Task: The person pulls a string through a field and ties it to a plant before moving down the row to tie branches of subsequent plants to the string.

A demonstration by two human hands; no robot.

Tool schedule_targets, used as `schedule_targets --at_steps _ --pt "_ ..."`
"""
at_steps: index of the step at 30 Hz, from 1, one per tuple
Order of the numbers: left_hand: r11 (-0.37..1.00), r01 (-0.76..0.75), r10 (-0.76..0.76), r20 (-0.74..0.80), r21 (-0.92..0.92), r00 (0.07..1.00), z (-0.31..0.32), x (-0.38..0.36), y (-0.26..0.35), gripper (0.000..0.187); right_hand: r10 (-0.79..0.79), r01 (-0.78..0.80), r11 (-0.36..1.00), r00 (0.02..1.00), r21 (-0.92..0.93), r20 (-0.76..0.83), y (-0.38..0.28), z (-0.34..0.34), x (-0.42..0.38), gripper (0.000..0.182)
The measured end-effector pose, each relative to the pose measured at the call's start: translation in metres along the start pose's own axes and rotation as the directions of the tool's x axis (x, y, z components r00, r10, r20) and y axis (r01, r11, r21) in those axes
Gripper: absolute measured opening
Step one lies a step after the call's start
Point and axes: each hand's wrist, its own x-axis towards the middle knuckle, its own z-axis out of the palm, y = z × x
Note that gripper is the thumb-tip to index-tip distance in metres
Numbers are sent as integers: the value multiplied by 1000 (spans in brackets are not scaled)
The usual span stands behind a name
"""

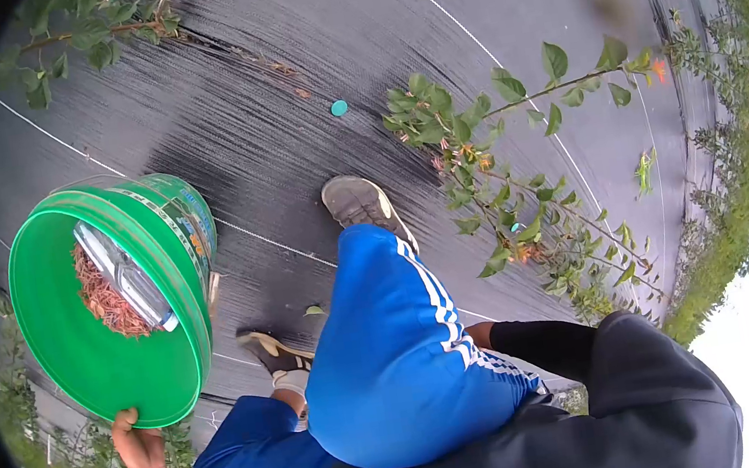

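My left hand [139, 444] grips the lower rim of a green plastic bucket [77, 362], its thumb on the rim. The bucket is tilted, with its mouth facing me. Inside lie many thin reddish-brown pieces [106, 300], like flower buds or plant bits. On top of them rests a silver-grey, clear-wrapped object [125, 277] whose kind I cannot make out. My right hand [480, 335] is beside my blue-trousered leg, mostly hidden behind it, so its fingers do not show.
Black woven ground cover [249, 22] with white lines spreads underfoot. A leafy shrub [479, 162] with orange-pink flowers reaches in from the right, and another branch [97, 33] hangs at upper left. A small teal disc [339, 108] lies beyond my shoe [360, 200].
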Motion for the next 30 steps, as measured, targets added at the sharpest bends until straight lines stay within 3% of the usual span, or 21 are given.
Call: schedule_targets --at_steps 4,9,11,12,14,15,16,17,18,19,20,21,22,23,25,26,28,30 --pt "997 -73 69 87 40 994 -23 44 25 33 -28 19 997 991 72 128 13 56 67 29" --pt "982 -181 172 123 59 977 -33 89 26 29 -72 36 989 965 143 252 85 95 141 30" --pt "981 -174 161 139 84 977 -42 94 26 29 -63 4 984 943 180 326 105 101 173 30" --pt "973 -190 160 207 131 965 -54 102 25 33 -52 -19 982 929 189 366 146 88 169 31" --pt "961 -236 189 279 146 942 -45 90 21 37 -47 -33 983 902 178 429 161 85 191 31" --pt "937 -269 243 138 224 960 -18 66 20 44 -83 88 996 987 -28 140 166 76 202 30" --pt "909 -284 301 -10 306 953 -5 49 20 50 -182 141 957 973 -255 -143 166 60 214 29" --pt "907 -292 310 -15 302 950 -11 52 20 50 -227 130 964 855 -232 -467 166 50 219 29" --pt "530 -563 745 -31 633 666 -18 62 17 53 -238 127 970 638 -205 -733 160 39 223 28" --pt "5 -524 961 140 852 237 -26 72 15 56 -248 140 968 474 -206 -845 156 27 229 29" --pt "12 -510 961 131 860 245 -16 64 14 56 -246 151 966 298 -209 -922 145 14 230 30" --pt "-119 -547 949 256 829 181 8 47 13 53 -260 154 963 311 -222 -914 132 0 237 30" --pt "-245 -573 917 379 782 124 28 39 9 51 -267 110 963 223 -248 -938 122 -8 244 31" --pt "-231 -558 915 373 797 154 42 43 1 51 -275 61 961 141 -269 -951 117 -10 252 33" --pt "-61 -656 917 301 752 261 63 57 -9 46 -238 88 970 166 -226 -957 112 -15 277 32" --pt "-46 -646 914 293 762 281 65 64 -11 46 -184 115 979 167 -166 -969 111 -18 287 31" --pt "75 -657 946 155 750 285 70 77 -10 45 -180 43 984 199 -175 -963 113 -26 305 30" --pt "135 -716 947 124 685 297 77 78 -11 44 -267 -87 954 188 -287 -945 117 -29 313 29"
